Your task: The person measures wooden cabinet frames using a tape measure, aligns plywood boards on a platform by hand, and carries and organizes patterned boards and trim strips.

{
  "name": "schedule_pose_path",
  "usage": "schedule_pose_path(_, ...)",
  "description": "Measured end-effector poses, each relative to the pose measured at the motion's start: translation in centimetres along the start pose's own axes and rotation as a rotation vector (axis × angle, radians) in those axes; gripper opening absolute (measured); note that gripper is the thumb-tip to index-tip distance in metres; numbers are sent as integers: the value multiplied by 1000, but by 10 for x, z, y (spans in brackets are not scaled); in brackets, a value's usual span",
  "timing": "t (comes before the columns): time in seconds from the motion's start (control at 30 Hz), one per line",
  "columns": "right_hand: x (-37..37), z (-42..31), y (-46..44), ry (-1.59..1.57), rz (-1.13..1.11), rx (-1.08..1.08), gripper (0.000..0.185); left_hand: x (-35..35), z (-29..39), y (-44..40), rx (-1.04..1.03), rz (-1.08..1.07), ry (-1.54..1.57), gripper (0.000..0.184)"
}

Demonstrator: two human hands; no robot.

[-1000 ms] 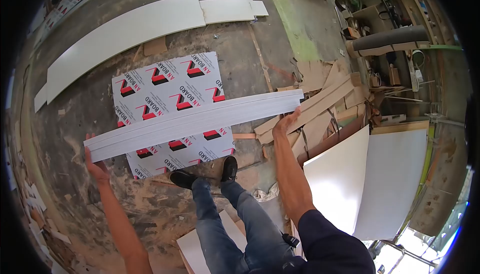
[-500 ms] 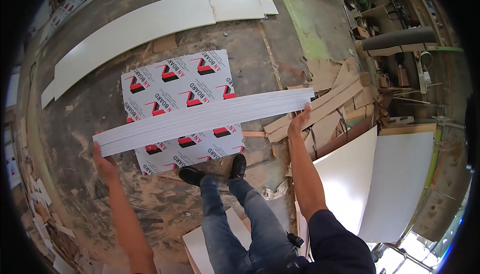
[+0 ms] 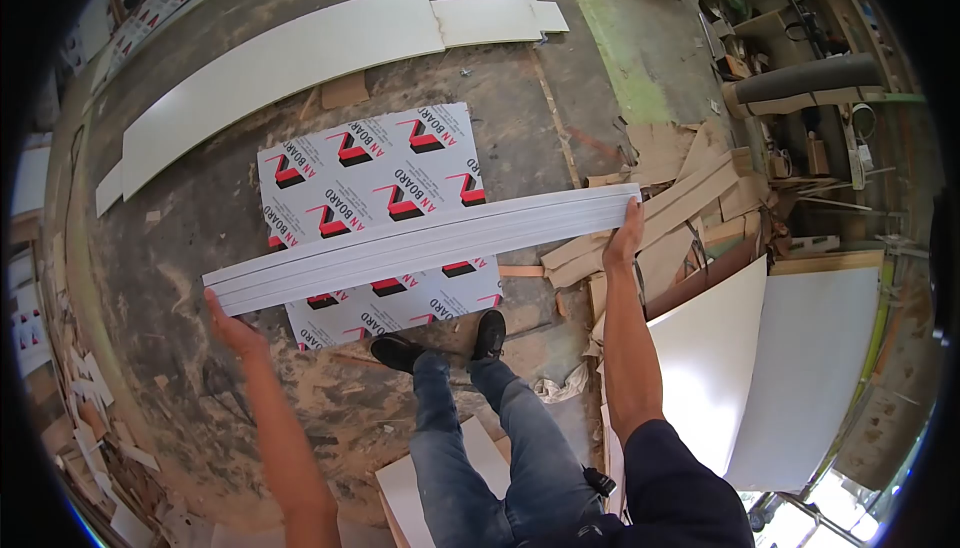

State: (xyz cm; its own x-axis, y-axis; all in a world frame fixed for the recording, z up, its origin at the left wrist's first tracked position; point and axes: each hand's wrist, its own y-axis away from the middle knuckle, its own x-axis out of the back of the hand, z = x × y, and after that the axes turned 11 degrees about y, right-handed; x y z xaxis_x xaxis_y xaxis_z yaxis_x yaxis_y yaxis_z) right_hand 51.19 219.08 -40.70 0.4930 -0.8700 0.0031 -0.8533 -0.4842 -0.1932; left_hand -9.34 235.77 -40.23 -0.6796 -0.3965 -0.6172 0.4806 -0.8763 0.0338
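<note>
A long stack of narrow white board strips [image 3: 420, 248] spans the view, held by its two ends. At the left end, my left hand [image 3: 238, 332] is closed on the stack, the thumb against the end face and the other fingers mostly hidden beneath. My right hand [image 3: 624, 236] grips the right end, its thumb also at the end and the fingers largely out of sight. Below the strips lies a printed "AN BOARD" sheet [image 3: 350, 148] with red and black logos, partly covered by the stack.
Long white panels [image 3: 290, 68] lie on the dusty floor beyond the printed sheet. Cardboard pieces [image 3: 690, 188] are heaped at the right, near large white sheets [image 3: 800, 378] and cluttered shelves [image 3: 770, 28]. Offcuts [image 3: 95, 388] line the left side. My shoes [image 3: 398, 353] stand by the sheet's near edge.
The whole scene has shifted slightly to the right in view. Both hands keep their hold on the strips, and the stack appears slightly tilted, with its long edges showing a little differently.
</note>
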Motion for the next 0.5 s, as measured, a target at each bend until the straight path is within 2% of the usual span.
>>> schedule_pose_path(0.07, -3, 2, 5, -107, 56, -36, 54, -4, -2, 4, -53, 69, -33, 58)
schedule_pose_path(0.17, -2, 4, 9, -213, -12, -43, 52, -6, 0, 6, -75, 118, -33, 59)
schedule_pose_path(0.27, -10, 8, 6, -162, 105, -46, 44, -3, 3, 5, -39, 112, -53, 58)
schedule_pose_path(0.37, -7, 1, 8, -193, 21, -41, 44, 0, 4, 2, -12, 73, -43, 58)
schedule_pose_path(0.5, 2, -2, 10, -210, 16, -48, 44, -10, 3, 5, -47, 121, -106, 59)
